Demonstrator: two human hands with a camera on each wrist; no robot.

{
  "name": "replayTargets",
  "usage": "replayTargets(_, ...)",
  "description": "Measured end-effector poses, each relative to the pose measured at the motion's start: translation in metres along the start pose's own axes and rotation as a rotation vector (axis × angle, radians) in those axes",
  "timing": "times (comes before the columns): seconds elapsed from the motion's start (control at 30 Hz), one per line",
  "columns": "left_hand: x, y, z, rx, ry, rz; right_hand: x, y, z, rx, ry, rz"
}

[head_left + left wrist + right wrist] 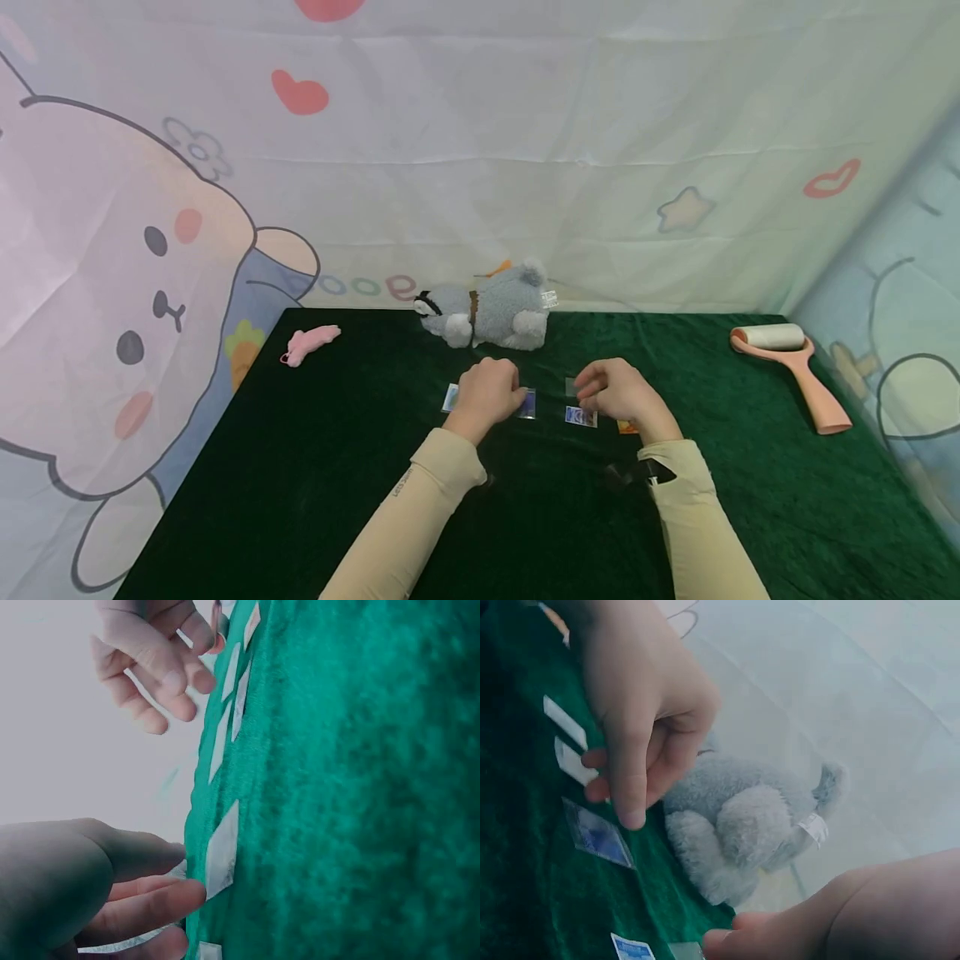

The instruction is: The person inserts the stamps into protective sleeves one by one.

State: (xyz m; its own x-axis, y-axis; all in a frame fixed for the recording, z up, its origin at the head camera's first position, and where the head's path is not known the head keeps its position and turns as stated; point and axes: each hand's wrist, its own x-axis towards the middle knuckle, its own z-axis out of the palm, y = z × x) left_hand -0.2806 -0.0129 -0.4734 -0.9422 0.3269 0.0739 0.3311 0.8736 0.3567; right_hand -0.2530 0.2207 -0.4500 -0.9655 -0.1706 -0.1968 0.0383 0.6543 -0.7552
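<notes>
Several small cards lie flat on a dark green cloth. My left hand [487, 392] is over the left part of them, thumb and fingers pointing down and partly bent. Under and beside it are a pale card [450, 397] and a purple-blue card in a clear sleeve [600, 834]. In the left wrist view a fingertip is at the edge of a whitish-looking card [223, 853]. My right hand [617, 390] hovers with loosely bent fingers by a clear, see-through sleeve [571, 387]. Close to it are a blue card [581, 417] and an orange card [627, 427], partly covered by the wrist.
A grey plush animal [498, 310] lies on its side behind the cards. Toward the back left is a pink plush toy [309, 343]. An orange-handled lint roller [806, 375] lies at the right. A printed curtain [487, 167] rises behind the table.
</notes>
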Motion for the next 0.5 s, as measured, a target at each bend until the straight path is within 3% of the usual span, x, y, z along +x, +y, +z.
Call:
replayTargets(0.27,0.002,0.005,-0.004,-0.06,0.039,0.082,-0.005,0.008,0.004,0.211,0.068,0.004)
replayTargets(0.5,0.005,0.009,-0.005,-0.125,-0.002,0.108,-0.012,0.021,0.021,0.252,0.162,0.037)
